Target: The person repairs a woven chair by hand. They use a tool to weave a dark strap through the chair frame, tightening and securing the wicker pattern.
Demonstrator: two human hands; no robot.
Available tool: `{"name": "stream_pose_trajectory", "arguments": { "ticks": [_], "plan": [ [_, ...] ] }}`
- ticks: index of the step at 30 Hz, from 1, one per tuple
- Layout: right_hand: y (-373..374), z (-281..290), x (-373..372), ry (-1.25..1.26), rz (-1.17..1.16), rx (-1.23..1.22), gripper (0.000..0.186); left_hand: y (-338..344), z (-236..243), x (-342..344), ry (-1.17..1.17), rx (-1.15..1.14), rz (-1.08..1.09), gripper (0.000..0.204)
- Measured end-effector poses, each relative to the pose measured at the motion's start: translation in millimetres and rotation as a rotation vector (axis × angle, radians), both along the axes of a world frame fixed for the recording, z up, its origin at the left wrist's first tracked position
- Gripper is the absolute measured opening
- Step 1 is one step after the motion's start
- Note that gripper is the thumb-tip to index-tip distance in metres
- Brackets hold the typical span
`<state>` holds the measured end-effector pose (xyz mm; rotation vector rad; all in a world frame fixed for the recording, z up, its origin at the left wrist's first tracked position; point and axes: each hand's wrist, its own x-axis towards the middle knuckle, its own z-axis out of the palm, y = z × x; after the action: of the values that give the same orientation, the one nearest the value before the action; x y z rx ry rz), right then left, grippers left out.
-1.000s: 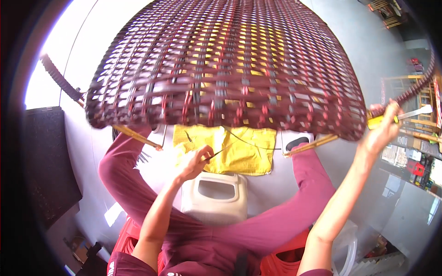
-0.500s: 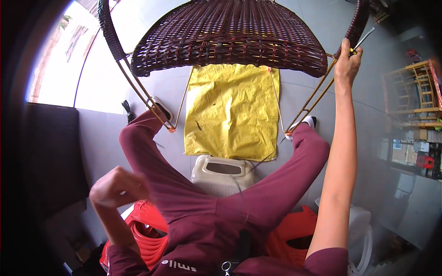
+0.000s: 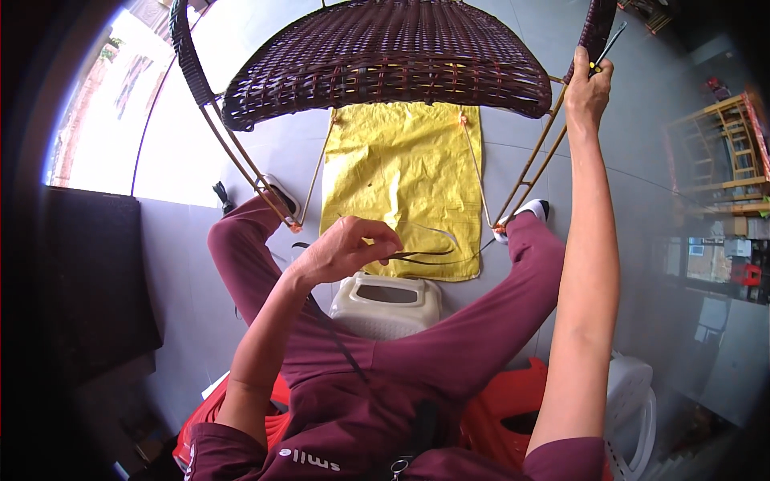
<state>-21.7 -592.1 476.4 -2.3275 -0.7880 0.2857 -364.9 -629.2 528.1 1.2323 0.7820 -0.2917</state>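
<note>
My left hand is closed on a thin dark flat strip, which loops over the yellow woven sheet and trails across my leg. My right hand grips a screwdriver with a metal shaft and yellow-and-black handle, against the chair's right wicker-wrapped arm. The dark red-brown woven panel sits between the two arms on bronze metal tubes, whose lower ends reach down near my feet.
A beige plastic stool stands between my legs. Red plastic seats are beneath me, with a clear plastic item at right. A black panel stands at left below a bright doorway. A wooden rack is at far right.
The woven chair has shifted up and away in view, uncovering more yellow sheet. My left hand dropped toward my left side, then rose back to the middle with the strip.
</note>
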Motion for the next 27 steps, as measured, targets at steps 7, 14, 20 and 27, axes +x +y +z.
{"name": "stream_pose_trajectory", "arguments": {
  "ticks": [7, 14, 20, 27],
  "plan": [
    [5.2, -8.5, 3.7, -0.034, -0.011, 0.014, 0.043, 5.9, -34.3, 3.2, 0.101, -0.1, 0.117, 0.024],
    [18.4, -5.9, -0.1, 0.025, -0.038, 0.034, 0.04, 27.9, -60.8, 1.6, 0.032, -0.092, 0.469, 0.035],
    [38.5, -2.3, 7.2, 0.041, -0.035, 0.036, 0.036, 90.1, -71.3, -7.9, 0.041, -0.158, 0.845, 0.058],
    [81.6, -0.8, 19.4, 0.169, -0.063, 0.099, 0.027, 158.7, -92.6, 10.5, -0.051, -0.408, 0.993, 0.051]
  ]
}}
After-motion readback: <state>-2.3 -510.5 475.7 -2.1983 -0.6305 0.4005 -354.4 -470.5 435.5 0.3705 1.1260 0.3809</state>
